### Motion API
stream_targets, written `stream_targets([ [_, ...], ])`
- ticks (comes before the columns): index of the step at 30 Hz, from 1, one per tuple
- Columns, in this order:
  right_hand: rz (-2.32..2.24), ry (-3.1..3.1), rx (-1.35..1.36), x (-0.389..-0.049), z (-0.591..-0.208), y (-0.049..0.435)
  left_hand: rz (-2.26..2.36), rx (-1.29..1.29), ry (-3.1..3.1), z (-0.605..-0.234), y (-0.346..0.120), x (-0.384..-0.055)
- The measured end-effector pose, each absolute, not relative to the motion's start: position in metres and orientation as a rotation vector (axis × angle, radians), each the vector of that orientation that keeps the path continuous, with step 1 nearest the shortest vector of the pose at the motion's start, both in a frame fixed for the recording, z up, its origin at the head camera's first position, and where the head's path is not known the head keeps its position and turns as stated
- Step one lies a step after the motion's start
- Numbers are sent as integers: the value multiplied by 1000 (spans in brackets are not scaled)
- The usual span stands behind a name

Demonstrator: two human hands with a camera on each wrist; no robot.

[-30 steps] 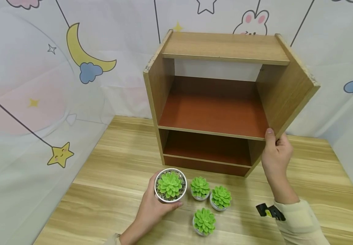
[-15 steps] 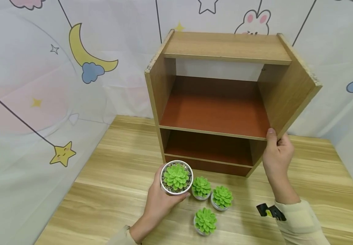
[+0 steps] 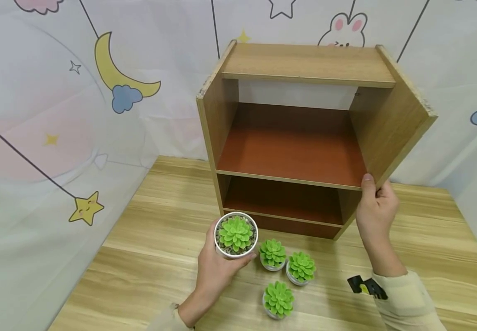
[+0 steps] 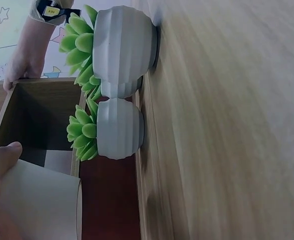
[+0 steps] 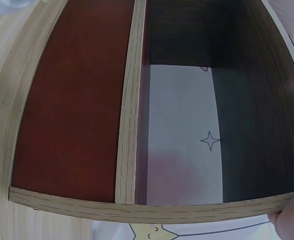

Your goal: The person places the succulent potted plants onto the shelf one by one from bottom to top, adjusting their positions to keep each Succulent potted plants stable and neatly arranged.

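My left hand (image 3: 218, 271) holds a white pot with a green succulent (image 3: 235, 233) from its left side, in front of the shelf's lower left. In the left wrist view the pot's smooth white wall (image 4: 41, 202) shows beside the thumb. My right hand (image 3: 376, 214) grips the front edge of the right side panel of a wooden shelf (image 3: 292, 179), thumb on the inside at middle-board height. On the table stand three smaller potted succulents: one near the shelf (image 3: 272, 253), one to its right (image 3: 301, 267) and one nearer me (image 3: 278, 299). Their pots are ribbed and pale.
The wood-grain table (image 3: 160, 220) runs under everything. Cloth printed with a moon, stars and a rabbit (image 3: 342, 32) hangs behind and at the sides. The shelf has an open upper bay with a red-brown board (image 3: 292, 142) and a low bay (image 3: 280, 197) beneath.
My left hand has carried the potted succulent forward and slightly right, closer to the shelf. My right hand keeps its grip on the side panel, and the three other plants stand where they were.
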State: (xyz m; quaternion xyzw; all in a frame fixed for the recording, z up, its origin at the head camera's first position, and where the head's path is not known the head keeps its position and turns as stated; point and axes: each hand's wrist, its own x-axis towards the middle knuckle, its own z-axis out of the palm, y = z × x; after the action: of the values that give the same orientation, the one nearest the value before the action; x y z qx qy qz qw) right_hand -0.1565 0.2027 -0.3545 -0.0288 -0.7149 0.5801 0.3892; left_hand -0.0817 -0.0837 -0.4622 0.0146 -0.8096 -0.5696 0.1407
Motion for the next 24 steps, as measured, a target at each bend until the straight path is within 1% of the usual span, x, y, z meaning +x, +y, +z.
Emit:
stream_targets([
  [24, 1474, -1785, -57, -157, -354, 200, -1624, 67, -2301, -455, -75, -93],
])
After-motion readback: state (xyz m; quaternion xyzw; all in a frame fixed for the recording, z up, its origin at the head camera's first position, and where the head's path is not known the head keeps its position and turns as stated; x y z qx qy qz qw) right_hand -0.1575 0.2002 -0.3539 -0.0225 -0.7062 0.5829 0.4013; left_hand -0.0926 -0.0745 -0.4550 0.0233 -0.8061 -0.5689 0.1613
